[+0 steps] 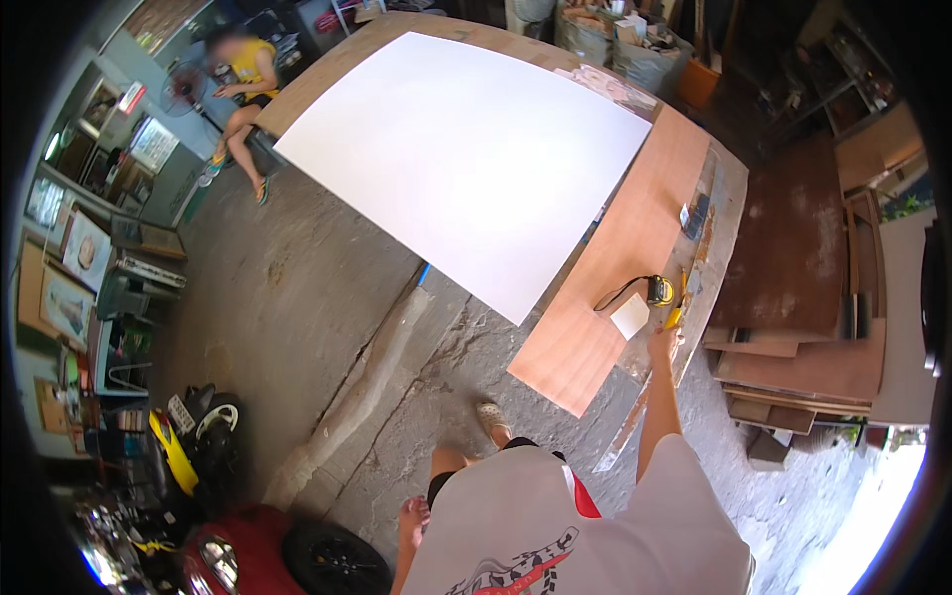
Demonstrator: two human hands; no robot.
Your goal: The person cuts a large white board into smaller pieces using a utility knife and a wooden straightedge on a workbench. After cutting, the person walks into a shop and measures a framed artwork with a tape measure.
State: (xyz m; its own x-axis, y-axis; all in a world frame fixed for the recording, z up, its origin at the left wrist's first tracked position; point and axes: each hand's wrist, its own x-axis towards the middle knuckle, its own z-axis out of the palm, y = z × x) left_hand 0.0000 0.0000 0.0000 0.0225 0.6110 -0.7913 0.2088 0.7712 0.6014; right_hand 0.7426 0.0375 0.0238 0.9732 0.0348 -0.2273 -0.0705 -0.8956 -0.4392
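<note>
My right hand [663, 343] reaches to the right edge of the worktable, its fingers closed on a yellow utility knife [675, 316]. Just beyond it a yellow and black tape measure [659, 291] with a dark strap rests on a long reddish plywood strip [605, 297]. A small cream-coloured square piece [630, 315] lies beside the tape. Down at my side hangs my left hand [414, 520], its fingers loosely bent and nothing visible in them. A large white sheet [466, 169] covers much of the table, left of the plywood strip.
A small dark object [696, 218] lies farther up the table's right side. Plywood boards [793, 238] are stacked at the right. Filled sacks [635, 55] stand beyond the table. A person in yellow [248, 74] sits at the far left by a fan [185, 87]. Motorcycles [233, 555] occupy the lower left.
</note>
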